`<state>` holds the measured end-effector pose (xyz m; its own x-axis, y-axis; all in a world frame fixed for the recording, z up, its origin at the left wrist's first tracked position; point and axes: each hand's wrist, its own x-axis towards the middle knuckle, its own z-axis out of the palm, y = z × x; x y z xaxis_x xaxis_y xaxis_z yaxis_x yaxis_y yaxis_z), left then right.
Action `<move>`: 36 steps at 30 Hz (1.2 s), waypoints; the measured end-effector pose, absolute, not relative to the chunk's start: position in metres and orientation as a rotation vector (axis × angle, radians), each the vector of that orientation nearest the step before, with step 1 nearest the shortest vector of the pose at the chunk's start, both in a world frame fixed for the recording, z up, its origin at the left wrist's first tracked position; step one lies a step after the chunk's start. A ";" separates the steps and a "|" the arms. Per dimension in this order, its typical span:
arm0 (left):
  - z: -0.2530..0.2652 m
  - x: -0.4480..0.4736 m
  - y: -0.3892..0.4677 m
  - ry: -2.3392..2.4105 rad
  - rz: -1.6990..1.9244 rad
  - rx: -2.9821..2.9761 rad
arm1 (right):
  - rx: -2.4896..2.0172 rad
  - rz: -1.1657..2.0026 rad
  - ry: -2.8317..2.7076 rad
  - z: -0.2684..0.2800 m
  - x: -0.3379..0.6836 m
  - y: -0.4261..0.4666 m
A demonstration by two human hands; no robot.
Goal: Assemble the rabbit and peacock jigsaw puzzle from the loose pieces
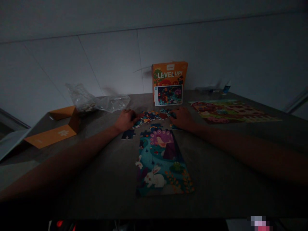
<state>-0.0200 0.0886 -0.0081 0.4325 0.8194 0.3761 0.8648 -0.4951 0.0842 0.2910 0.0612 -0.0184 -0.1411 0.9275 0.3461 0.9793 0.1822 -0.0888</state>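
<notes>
A partly assembled jigsaw puzzle [158,166], with white rabbits, a frog and a pink-tailed bird, lies on the grey table in front of me. Beyond its far edge is a heap of loose puzzle pieces [150,117]. My left hand [126,120] rests at the heap's left side, fingers bent, with a gap between thumb and fingers. At the right side, my right hand [181,118] reaches in with loosely curved fingers touching the pieces. Dim light hides the fingertips. A few joined dark pieces [128,134] lie just below my left hand.
Behind the heap, a picture card [168,95] leans against an orange "LEVEL UP!" box [172,72]. Another puzzle [228,110] lies at right, near a small bottle [226,88]. At left are an opened orange carton [51,134] and clear plastic bags [113,102].
</notes>
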 end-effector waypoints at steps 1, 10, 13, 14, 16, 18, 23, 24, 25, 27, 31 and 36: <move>-0.008 -0.020 0.089 -1.500 -0.580 -2.565 | -1.804 -0.230 -2.144 -0.018 0.291 0.061; -0.006 -0.021 0.081 -1.167 -0.828 -2.433 | -1.645 -0.305 -2.169 -0.020 0.294 0.061; -0.004 -0.019 0.073 -1.072 -0.991 -2.322 | -1.346 -0.350 -2.211 -0.018 0.293 0.059; -0.003 -0.018 0.071 -1.034 -1.047 -2.307 | -1.218 -0.358 -2.228 -0.017 0.293 0.057; -0.002 -0.015 0.066 -0.941 -1.137 -2.307 | -0.950 -0.349 -2.289 -0.015 0.291 0.052; -0.001 -0.013 0.062 -0.827 -1.177 -2.351 | -0.691 -0.303 -2.390 -0.013 0.289 0.047; -0.001 -0.008 0.056 -0.526 -1.199 -2.461 | -0.313 -0.214 -2.557 -0.013 0.289 0.043; 0.000 -0.007 0.055 -0.505 -1.190 -2.484 | -0.290 -0.211 -2.570 -0.013 0.289 0.042; 0.000 -0.006 0.054 -0.505 -1.171 -2.510 | -0.283 -0.212 -2.579 -0.013 0.289 0.042; 0.000 -0.005 0.053 -0.532 -1.139 -2.537 | -0.327 -0.229 -2.572 -0.012 0.288 0.039; -0.002 -0.008 0.059 -0.676 -1.104 -2.485 | -0.662 -0.242 -2.394 -0.009 0.286 0.036; -0.011 -0.019 0.080 -1.157 -1.027 -2.320 | -1.243 -0.231 -2.102 -0.008 0.290 0.045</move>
<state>-0.0192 0.0795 -0.0106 0.4034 0.5416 0.7375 0.7966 -0.6044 0.0081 0.2901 0.0449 -0.0078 -0.3168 0.7098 0.6292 0.8294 0.5291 -0.1792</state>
